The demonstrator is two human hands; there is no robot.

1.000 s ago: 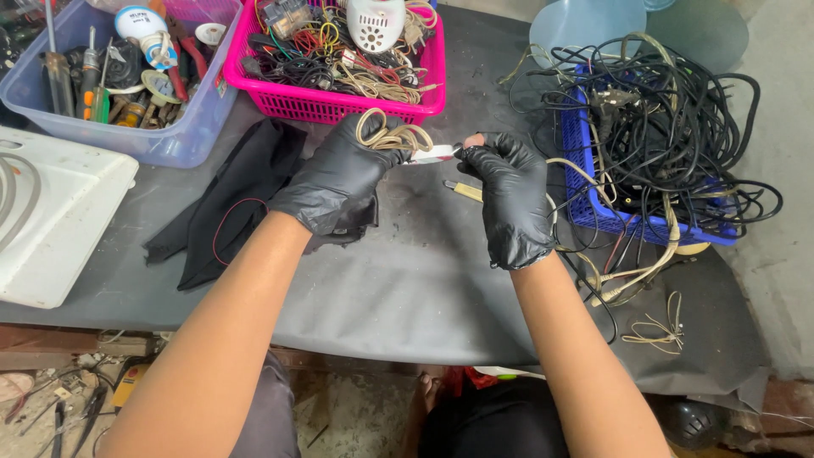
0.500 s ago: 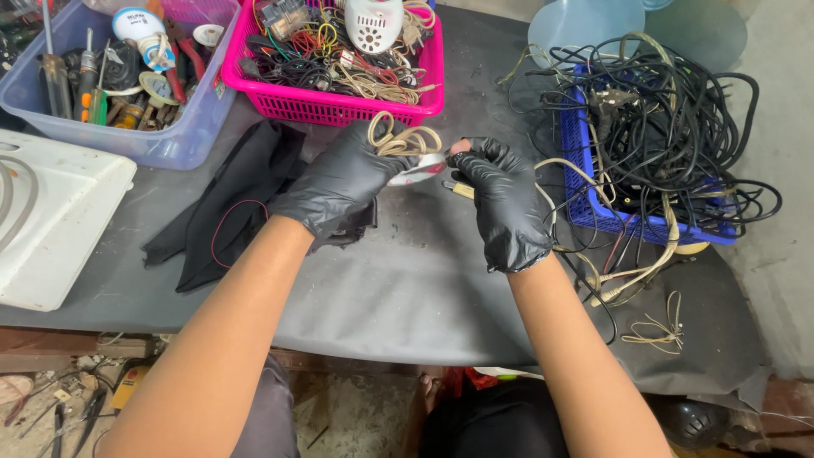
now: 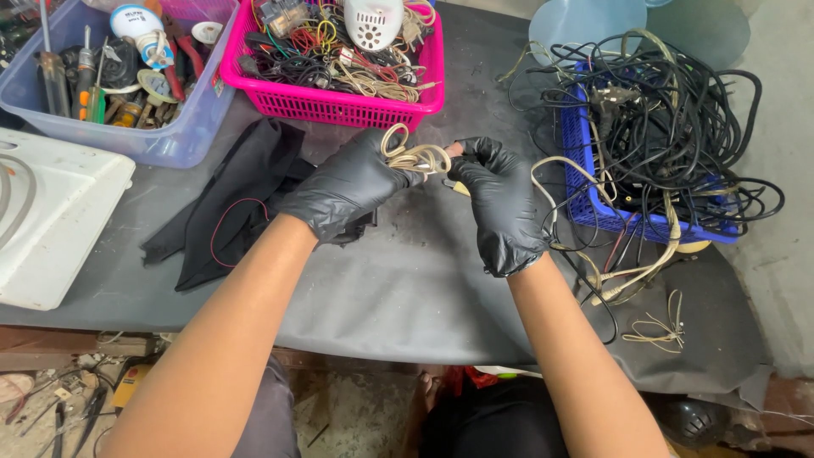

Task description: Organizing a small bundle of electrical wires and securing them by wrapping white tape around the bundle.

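Observation:
Both my hands wear black gloves and meet above a dark grey table. My left hand grips a small coil of beige cable, its loops sticking up past my fingers. My right hand is closed on the other end of that coil, right against my left hand. Under my right hand a bit of something yellowish shows; I cannot tell what it is. A beige cable trails from near my right hand toward the blue basket.
A pink basket of wires and small parts stands just beyond my hands. A blue basket heaped with black cables is at right. Back left is a translucent blue bin of tools. A black cloth and a white appliance lie left.
My hands have come closer together around the beige coil, and the white piece seen between them a second ago is now hidden.

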